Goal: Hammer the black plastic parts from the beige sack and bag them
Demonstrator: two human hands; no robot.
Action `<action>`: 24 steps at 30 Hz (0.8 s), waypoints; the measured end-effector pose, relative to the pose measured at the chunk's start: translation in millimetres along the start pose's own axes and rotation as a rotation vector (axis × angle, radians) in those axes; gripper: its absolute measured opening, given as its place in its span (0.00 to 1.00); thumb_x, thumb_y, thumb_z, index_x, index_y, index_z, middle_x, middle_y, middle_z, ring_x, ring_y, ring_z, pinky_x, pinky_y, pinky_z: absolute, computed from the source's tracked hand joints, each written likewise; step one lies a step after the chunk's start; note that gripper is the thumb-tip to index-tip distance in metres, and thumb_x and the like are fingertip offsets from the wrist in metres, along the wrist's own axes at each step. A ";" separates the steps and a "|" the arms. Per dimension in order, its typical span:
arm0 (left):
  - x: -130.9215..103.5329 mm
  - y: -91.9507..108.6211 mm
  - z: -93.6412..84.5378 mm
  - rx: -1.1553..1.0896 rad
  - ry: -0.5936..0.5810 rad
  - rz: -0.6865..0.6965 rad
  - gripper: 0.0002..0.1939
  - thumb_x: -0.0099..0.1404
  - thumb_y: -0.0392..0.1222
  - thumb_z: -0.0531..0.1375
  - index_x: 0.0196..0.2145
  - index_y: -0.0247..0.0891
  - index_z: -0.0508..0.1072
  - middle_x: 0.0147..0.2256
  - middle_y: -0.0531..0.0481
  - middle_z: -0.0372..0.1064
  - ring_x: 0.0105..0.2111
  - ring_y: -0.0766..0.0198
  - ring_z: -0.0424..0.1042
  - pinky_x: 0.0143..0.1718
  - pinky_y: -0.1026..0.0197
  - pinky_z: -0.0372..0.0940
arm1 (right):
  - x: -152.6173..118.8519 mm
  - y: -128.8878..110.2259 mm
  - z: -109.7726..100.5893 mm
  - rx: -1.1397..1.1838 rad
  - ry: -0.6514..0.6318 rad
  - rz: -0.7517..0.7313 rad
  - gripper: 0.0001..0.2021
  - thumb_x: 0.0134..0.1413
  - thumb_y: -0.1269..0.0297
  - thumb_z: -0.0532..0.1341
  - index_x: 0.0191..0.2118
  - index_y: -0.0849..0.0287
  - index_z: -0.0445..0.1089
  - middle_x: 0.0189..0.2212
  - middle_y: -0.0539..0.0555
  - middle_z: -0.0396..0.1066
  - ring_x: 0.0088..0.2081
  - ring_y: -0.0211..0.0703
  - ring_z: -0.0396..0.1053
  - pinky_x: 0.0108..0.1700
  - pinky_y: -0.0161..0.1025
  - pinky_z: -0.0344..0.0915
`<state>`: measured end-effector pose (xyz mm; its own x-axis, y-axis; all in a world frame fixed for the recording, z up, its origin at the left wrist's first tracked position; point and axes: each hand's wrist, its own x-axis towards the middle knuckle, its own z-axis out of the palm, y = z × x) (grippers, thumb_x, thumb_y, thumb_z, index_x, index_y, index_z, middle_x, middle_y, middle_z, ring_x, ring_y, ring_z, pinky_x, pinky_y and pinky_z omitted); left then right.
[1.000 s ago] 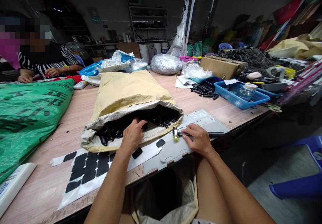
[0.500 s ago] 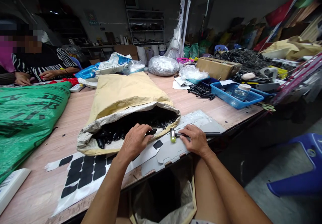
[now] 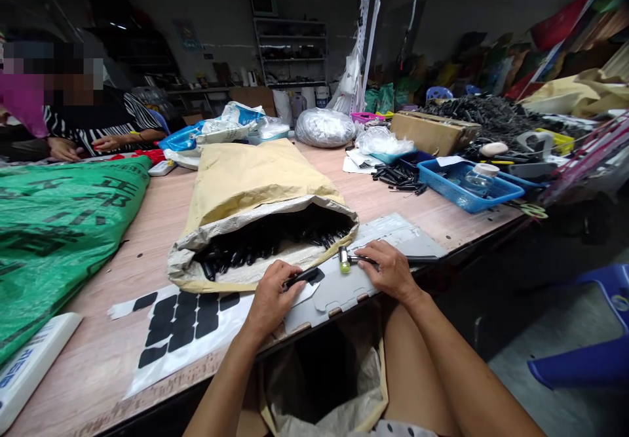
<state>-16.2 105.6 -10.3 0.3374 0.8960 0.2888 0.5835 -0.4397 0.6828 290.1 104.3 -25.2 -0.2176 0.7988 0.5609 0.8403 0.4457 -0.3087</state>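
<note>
My left hand is closed on a slim black handle-like piece, just in front of the paper sack's mouth. In my right hand is a small hammer with a metal head and a yellowish-green face, its dark handle lying across the grey board. The tan sack lies on its side, mouth toward me, with many similar black pieces inside. A white sheet with black rounded-square stickers is left of my left hand.
On the left are a green woven sack and a white box. A blue basket holding a jar stands at the right. Another open sack is between my legs. A co-worker sits across the table.
My left hand has drawn back from the sack's mouth toward the table edge with the black piece. My right hand keeps hold of the hammer. The view has shifted slightly left.
</note>
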 end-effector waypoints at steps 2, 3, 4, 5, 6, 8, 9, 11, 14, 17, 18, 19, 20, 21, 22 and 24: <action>-0.7 0.0 -0.5 -0.020 0.007 0.001 0.09 0.65 0.39 0.62 0.43 0.41 0.77 0.39 0.48 0.71 0.42 0.57 0.70 0.45 0.56 0.65 | 0.9 -7.9 -3.8 0.020 -0.006 -0.018 0.10 0.61 0.69 0.61 0.46 0.53 0.76 0.37 0.53 0.74 0.42 0.46 0.70 0.46 0.42 0.67; -0.7 0.1 -0.6 -0.028 0.005 -0.002 0.09 0.64 0.38 0.62 0.43 0.41 0.77 0.38 0.48 0.70 0.41 0.57 0.70 0.44 0.56 0.64 | 1.2 -14.1 -5.2 0.037 -0.003 -0.025 0.11 0.63 0.69 0.59 0.47 0.53 0.76 0.37 0.53 0.74 0.43 0.46 0.70 0.46 0.41 0.67; -0.7 0.4 -0.6 -0.035 0.003 -0.003 0.09 0.63 0.38 0.62 0.42 0.41 0.77 0.37 0.49 0.70 0.40 0.57 0.70 0.44 0.57 0.64 | 1.4 -21.6 -6.1 0.057 0.002 -0.025 0.12 0.64 0.69 0.58 0.49 0.54 0.75 0.38 0.54 0.74 0.43 0.46 0.70 0.47 0.41 0.67; -0.6 0.7 -0.5 -0.043 0.000 -0.003 0.09 0.62 0.37 0.62 0.41 0.41 0.77 0.37 0.49 0.70 0.40 0.58 0.70 0.43 0.57 0.64 | 1.6 -30.1 -6.4 0.085 0.015 -0.021 0.13 0.66 0.69 0.56 0.50 0.54 0.74 0.38 0.54 0.74 0.44 0.45 0.71 0.47 0.41 0.68; -0.5 1.0 -0.4 -0.050 0.000 -0.003 0.09 0.61 0.37 0.63 0.41 0.41 0.77 0.36 0.50 0.70 0.39 0.58 0.70 0.42 0.57 0.64 | 2.1 -39.2 -6.3 0.121 0.026 -0.011 0.13 0.67 0.69 0.55 0.52 0.54 0.74 0.39 0.54 0.74 0.44 0.45 0.71 0.47 0.40 0.68; -0.3 1.6 -0.2 -0.065 0.002 -0.001 0.09 0.60 0.36 0.63 0.39 0.41 0.77 0.35 0.51 0.69 0.38 0.58 0.70 0.41 0.58 0.63 | 4.3 -57.6 -6.1 0.193 0.050 0.018 0.14 0.67 0.69 0.55 0.54 0.54 0.73 0.40 0.54 0.75 0.44 0.45 0.72 0.48 0.40 0.69; -0.2 1.7 -0.1 -0.071 0.004 0.000 0.08 0.59 0.36 0.63 0.38 0.41 0.77 0.34 0.51 0.69 0.38 0.59 0.69 0.41 0.58 0.63 | 6.3 -66.4 -6.6 0.224 0.048 0.028 0.15 0.67 0.69 0.56 0.54 0.53 0.73 0.40 0.54 0.75 0.44 0.45 0.73 0.47 0.40 0.70; -0.1 1.4 0.1 -0.079 0.009 0.007 0.08 0.59 0.35 0.62 0.37 0.41 0.77 0.33 0.52 0.68 0.37 0.59 0.69 0.40 0.58 0.62 | 11.5 -82.5 -10.3 0.263 0.055 0.034 0.15 0.67 0.70 0.56 0.54 0.52 0.73 0.40 0.53 0.75 0.43 0.44 0.73 0.47 0.40 0.70; 0.4 0.0 0.6 -0.090 0.013 0.027 0.07 0.58 0.34 0.62 0.35 0.41 0.76 0.32 0.52 0.68 0.37 0.59 0.69 0.40 0.59 0.61 | 18.3 -101.7 -18.6 0.297 0.120 0.017 0.16 0.68 0.71 0.55 0.55 0.51 0.74 0.39 0.53 0.75 0.43 0.44 0.73 0.47 0.40 0.70; 1.0 -1.5 0.9 -0.102 0.015 0.043 0.04 0.58 0.34 0.62 0.32 0.40 0.75 0.32 0.52 0.68 0.36 0.60 0.68 0.40 0.59 0.61 | 16.3 -112.0 -17.7 0.274 0.215 0.007 0.19 0.67 0.73 0.55 0.58 0.50 0.72 0.40 0.54 0.74 0.44 0.44 0.72 0.49 0.40 0.69; 1.1 -1.8 0.9 -0.102 0.016 0.046 0.04 0.58 0.34 0.62 0.31 0.40 0.75 0.31 0.52 0.68 0.36 0.60 0.68 0.40 0.59 0.61 | 13.7 -113.1 -14.4 0.237 0.201 0.003 0.20 0.67 0.74 0.54 0.58 0.50 0.73 0.39 0.54 0.74 0.43 0.44 0.72 0.48 0.40 0.69; 1.2 -2.0 0.8 -0.100 0.018 0.050 0.03 0.58 0.34 0.62 0.31 0.40 0.75 0.31 0.52 0.68 0.36 0.60 0.68 0.40 0.59 0.61 | 10.7 -113.2 -10.1 0.188 0.155 0.002 0.20 0.66 0.75 0.54 0.57 0.51 0.74 0.36 0.54 0.73 0.41 0.43 0.72 0.46 0.38 0.69; 1.2 -2.2 0.7 -0.095 0.018 0.053 0.03 0.58 0.34 0.62 0.30 0.40 0.75 0.31 0.52 0.68 0.36 0.60 0.68 0.39 0.59 0.60 | 7.9 -112.5 -5.7 0.140 0.086 0.009 0.20 0.66 0.75 0.54 0.55 0.50 0.75 0.33 0.53 0.72 0.39 0.43 0.71 0.43 0.37 0.68; 1.2 -2.3 0.5 -0.089 0.018 0.056 0.03 0.58 0.34 0.62 0.30 0.40 0.75 0.31 0.52 0.68 0.37 0.59 0.68 0.39 0.59 0.61 | 5.8 -111.2 -2.0 0.106 0.035 0.025 0.19 0.65 0.75 0.54 0.54 0.51 0.75 0.32 0.53 0.71 0.37 0.43 0.71 0.41 0.36 0.68; 1.2 -2.3 0.2 -0.084 0.014 0.058 0.02 0.58 0.34 0.62 0.30 0.40 0.75 0.32 0.52 0.69 0.37 0.59 0.68 0.40 0.59 0.61 | 4.8 -109.8 0.5 0.086 0.006 0.040 0.19 0.65 0.75 0.55 0.53 0.51 0.76 0.31 0.52 0.71 0.36 0.43 0.71 0.40 0.36 0.67; 1.1 -2.4 -0.5 -0.080 0.003 0.058 0.02 0.59 0.35 0.62 0.31 0.40 0.75 0.32 0.52 0.69 0.37 0.59 0.69 0.40 0.59 0.61 | 6.1 -107.3 0.6 0.109 0.026 0.060 0.18 0.65 0.74 0.56 0.53 0.51 0.76 0.32 0.52 0.71 0.37 0.43 0.71 0.41 0.36 0.67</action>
<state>-17.6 107.6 -11.3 0.3668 0.8693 0.3312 0.5024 -0.4848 0.7159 198.3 61.6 10.9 -0.1542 0.8153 0.5582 0.7920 0.4398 -0.4235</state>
